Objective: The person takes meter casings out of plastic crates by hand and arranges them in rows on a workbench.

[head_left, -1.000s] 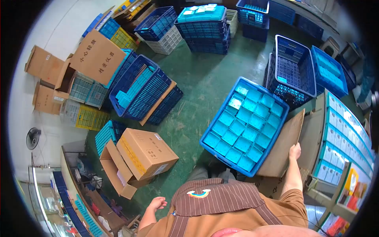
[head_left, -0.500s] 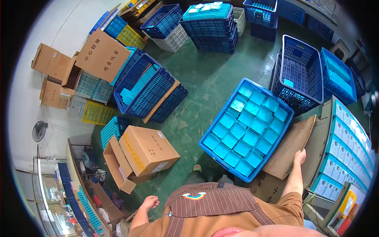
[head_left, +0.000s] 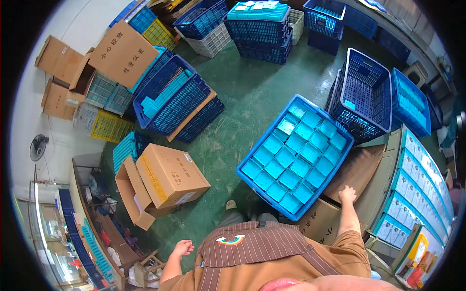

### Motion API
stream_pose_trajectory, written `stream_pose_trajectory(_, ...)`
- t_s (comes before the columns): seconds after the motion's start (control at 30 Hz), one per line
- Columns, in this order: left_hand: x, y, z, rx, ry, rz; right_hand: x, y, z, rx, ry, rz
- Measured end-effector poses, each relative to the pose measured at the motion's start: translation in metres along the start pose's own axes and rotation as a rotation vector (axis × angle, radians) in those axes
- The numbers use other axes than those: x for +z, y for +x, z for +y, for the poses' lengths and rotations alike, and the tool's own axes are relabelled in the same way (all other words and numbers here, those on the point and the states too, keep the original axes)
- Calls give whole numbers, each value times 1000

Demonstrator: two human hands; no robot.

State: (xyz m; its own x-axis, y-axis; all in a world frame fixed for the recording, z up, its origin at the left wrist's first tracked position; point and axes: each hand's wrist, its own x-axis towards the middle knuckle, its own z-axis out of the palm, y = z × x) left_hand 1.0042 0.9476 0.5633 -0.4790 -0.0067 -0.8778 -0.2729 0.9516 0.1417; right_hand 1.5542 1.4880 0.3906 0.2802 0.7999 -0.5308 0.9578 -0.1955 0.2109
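My left hand [head_left: 183, 248] hangs at my side, fingers curled in, with nothing in it. My right hand [head_left: 347, 194] hovers at or just above a brown cardboard flap [head_left: 357, 169]; its fingers look slightly apart, and whether it touches is unclear. Left of that hand stands a blue crate [head_left: 242, 175] holding rows of turquoise square trays [head_left: 293, 162]. A cardboard box [head_left: 318, 219] with printed characters lies below the flap, partly covered by my arm.
Open cartons [head_left: 174, 174] stand on the green floor at left. Behind them are stacked blue crates [head_left: 187, 109]; more crates [head_left: 259, 41] line the back. A dark blue basket [head_left: 366, 92] is beyond the tray crate. White-fronted turquoise racks [head_left: 412, 179] rise at right.
My right hand has drawn back leftward, closer to my body, along the cardboard. My left hand stays about where it was. The view has shifted slightly.
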Motion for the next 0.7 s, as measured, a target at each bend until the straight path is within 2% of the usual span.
stream_pose_trajectory(0.1, 6, 2, -23, 59, -24, -27, 6, -21, -10, 50, 79, -141)
stream_pose_trajectory(0.2, 7, 15, -45, 106, -44, -58, 11, -50, -15, 10, 226, -179)
stream_pose_trajectory(0.23, 9, 21, -55, 116, -51, -71, 29, -47, -10, -98, 315, -99)
stream_pose_trajectory(0.3, 15, 28, -64, 149, -63, -66, 69, -36, -7, -210, 441, -124)
stream_pose_trajectory(0.33, 17, 31, -69, 162, -73, -63, 86, -31, -8, -187, 527, -221)
stream_pose_trajectory(0.4, 18, 39, -83, 246, -167, -101, 66, -74, -29, -114, 702, -377)
stream_pose_trajectory(0.5, 25, 69, -131, 345, -408, -141, 39, -127, -76, -217, 679, -348)
stream_pose_trajectory(0.53, 26, 79, -152, 373, -500, -152, 64, -102, -91, -329, 729, -381)
stream_pose_trajectory(0.57, 24, 86, -176, 398, -557, -132, 47, -123, -119, -431, 586, -263)
stream_pose_trajectory(0.6, 20, 92, -197, 427, -606, -113, 46, -150, -150, -437, 699, 13)
stream_pose_trajectory(0.63, 13, 98, -212, 460, -647, -96, 83, -110, -178, -685, 704, 312)
stream_pose_trajectory(0.67, 4, 91, -224, 493, -583, 95, 44, -173, -218, -610, 752, 131)
stream_pose_trajectory(0.7, -1, 141, -267, 546, -726, -97, 31, -214, -259, -740, 786, 217)
